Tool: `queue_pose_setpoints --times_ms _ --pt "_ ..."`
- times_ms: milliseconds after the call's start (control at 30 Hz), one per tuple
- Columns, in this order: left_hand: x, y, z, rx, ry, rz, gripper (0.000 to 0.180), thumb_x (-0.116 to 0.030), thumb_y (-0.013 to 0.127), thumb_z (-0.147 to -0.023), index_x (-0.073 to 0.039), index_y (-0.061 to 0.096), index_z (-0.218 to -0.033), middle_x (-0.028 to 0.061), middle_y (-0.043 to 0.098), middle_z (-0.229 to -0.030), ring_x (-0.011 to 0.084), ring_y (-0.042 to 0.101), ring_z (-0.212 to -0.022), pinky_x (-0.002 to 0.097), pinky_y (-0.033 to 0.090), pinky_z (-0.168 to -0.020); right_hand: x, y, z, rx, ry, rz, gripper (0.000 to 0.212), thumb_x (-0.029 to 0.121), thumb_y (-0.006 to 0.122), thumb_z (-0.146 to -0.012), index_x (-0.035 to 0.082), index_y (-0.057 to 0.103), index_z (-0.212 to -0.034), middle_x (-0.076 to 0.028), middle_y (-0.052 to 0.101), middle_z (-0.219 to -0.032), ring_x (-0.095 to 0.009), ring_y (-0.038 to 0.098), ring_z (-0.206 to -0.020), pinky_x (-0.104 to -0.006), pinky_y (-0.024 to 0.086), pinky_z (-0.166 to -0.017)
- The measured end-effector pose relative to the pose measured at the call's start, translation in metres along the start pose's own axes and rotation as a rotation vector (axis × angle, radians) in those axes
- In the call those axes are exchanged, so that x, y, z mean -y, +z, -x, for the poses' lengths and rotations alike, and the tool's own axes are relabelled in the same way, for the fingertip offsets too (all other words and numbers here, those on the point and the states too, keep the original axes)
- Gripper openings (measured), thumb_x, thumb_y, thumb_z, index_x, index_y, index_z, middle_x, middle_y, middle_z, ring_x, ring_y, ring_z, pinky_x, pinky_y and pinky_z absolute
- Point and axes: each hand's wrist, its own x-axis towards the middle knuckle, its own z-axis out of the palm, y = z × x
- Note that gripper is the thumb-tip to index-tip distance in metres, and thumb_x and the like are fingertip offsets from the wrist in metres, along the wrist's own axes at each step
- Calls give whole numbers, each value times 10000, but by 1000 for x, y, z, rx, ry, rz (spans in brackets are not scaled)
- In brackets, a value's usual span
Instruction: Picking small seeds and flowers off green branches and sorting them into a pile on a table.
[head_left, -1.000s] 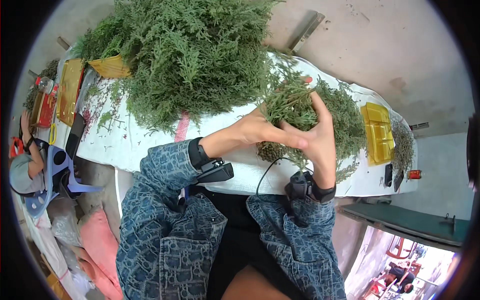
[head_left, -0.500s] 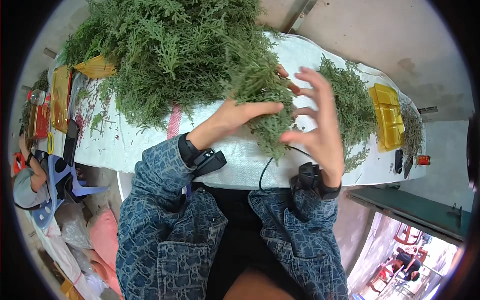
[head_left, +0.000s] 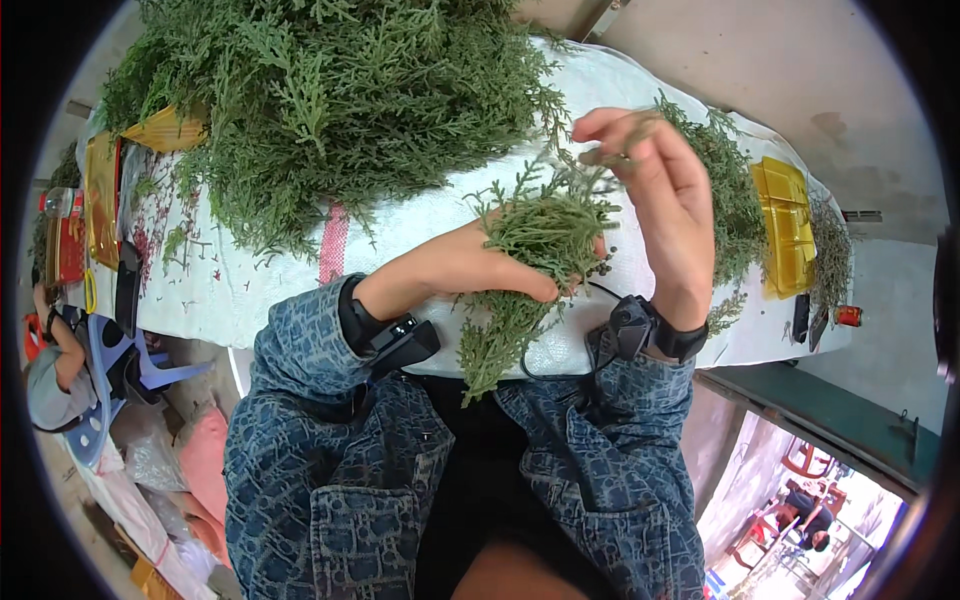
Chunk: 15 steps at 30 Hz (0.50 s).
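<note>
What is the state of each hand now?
Left hand: closed, holding a bunch of feathery green sprigs.
Right hand: pinched closed, seemingly on a small, blurred olive-green sprig.

From my end I can read no words, numbers or signs. The red can [head_left: 849, 316] shows pale marks too small for me to make out, and the blue jacket [head_left: 365, 510] has a blocky pattern without legible letters.

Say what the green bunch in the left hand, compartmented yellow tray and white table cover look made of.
Green bunch in the left hand: plant matter, matte, with fine branching sprigs.
Compartmented yellow tray: probably plastic, glossy and seemingly translucent, with moulded dividers.
White table cover: perhaps woven plastic, slightly shiny with fine texture; cloth can't be ruled out.
</note>
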Motion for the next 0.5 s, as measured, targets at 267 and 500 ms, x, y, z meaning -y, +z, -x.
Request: queue_pose_setpoints --times_ms 267,500 --pt "-4 -6 -3 37 -4 -14 465 -2 625 -760 -37 558 -1219 27 616 -921 112 568 -846 259 472 -767 1 -14 2 -366 -227 -481 171 282 351 -1022 129 413 -975 -64 503 -877 -206 541 -751 -457 516 -784" --pt "-1 -3 -3 -6 -12 11 440 -16 634 -763 -56 570 -1196 30 616 -919 111 570 -861 261 470 -765 26 -21 14 -484 -354 -299 415 620 398 -901 210 429 -952 10 330 -691 -112 335 -550 -247 324 -456"
